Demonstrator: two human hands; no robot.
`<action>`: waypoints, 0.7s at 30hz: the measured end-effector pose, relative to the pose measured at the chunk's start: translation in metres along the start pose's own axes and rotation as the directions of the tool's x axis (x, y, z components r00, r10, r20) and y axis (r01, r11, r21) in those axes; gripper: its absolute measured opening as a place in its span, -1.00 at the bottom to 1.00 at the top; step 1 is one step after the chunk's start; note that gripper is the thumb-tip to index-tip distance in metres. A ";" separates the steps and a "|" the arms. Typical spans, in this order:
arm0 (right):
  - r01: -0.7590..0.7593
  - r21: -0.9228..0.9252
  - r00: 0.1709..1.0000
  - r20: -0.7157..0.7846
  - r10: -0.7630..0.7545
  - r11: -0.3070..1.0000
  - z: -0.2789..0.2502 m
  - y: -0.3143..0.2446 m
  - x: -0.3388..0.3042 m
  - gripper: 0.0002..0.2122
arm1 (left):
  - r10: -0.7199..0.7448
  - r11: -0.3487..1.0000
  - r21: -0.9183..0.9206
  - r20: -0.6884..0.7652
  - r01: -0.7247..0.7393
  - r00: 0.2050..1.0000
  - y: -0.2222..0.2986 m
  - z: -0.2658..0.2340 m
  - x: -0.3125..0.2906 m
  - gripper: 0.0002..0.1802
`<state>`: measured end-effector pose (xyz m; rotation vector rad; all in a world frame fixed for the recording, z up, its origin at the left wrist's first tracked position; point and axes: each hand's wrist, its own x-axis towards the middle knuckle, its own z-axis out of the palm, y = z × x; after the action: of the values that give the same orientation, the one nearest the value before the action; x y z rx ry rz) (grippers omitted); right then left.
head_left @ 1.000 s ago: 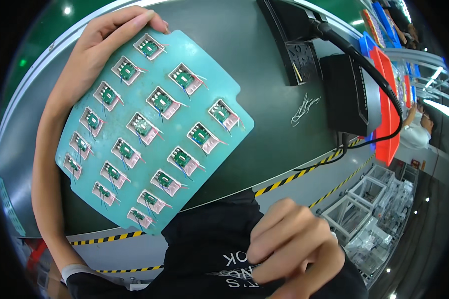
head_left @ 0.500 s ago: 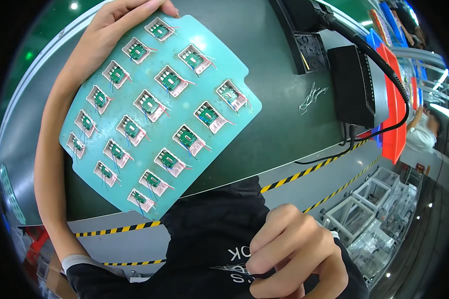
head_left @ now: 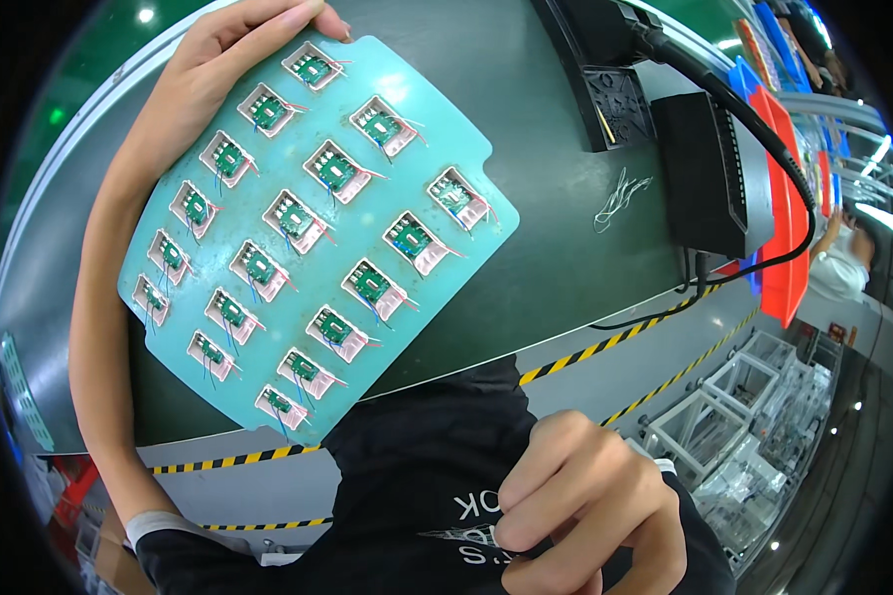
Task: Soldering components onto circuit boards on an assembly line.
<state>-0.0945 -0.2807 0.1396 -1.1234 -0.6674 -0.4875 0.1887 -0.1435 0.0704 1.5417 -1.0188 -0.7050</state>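
A flat teal board point(head_left: 407, 327) lies tilted over the dark table, with rows of small white plastic cases on its face. Each case, such as the one at the upper right point(head_left: 476, 213), holds a green circuit board point(head_left: 455, 195) with thin red and blue wires sticking out. My left arm reaches round the board's left side, and my left hand point(head_left: 233, 45) grips its far corner; part of the fingers is hidden. Close in front of my chest, my right hand point(head_left: 590, 506) is closed with curled fingers, away from the board. Whatever it may hold does not show.
Loose white wires point(head_left: 622, 200) lie on the table point(head_left: 526, 268) right of the board. Beyond them stand a black box point(head_left: 700, 178) with a thick cable point(head_left: 754, 129) and a black holder point(head_left: 617, 104). Red bins point(head_left: 784, 238) line the right side. Another person point(head_left: 843, 263) is far right.
The teal board has shifted slightly toward me at its far side, my left hand still on it. My right hand has dropped a little, its fingers still curled.
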 end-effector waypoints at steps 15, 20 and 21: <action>-0.005 0.055 0.999 -0.047 0.008 0.998 -0.007 -0.002 0.003 -0.94 | 0.042 0.995 0.087 -0.003 -0.042 0.999 -0.004 -0.001 0.002 -0.66; -0.005 0.072 1.000 -0.004 0.005 0.997 -0.009 -0.001 0.000 -0.96 | 0.035 0.998 0.043 -0.007 -0.035 0.999 -0.004 0.003 0.003 -0.66; -0.024 0.134 1.000 0.008 0.023 0.991 -0.010 0.000 0.003 -0.96 | 0.032 0.999 0.044 -0.007 -0.032 0.999 -0.005 0.002 0.003 -0.66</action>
<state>-0.0903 -0.2903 0.1389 -1.0058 -0.6821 -0.4130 0.1890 -0.1472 0.0655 1.5613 -1.0574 -0.6580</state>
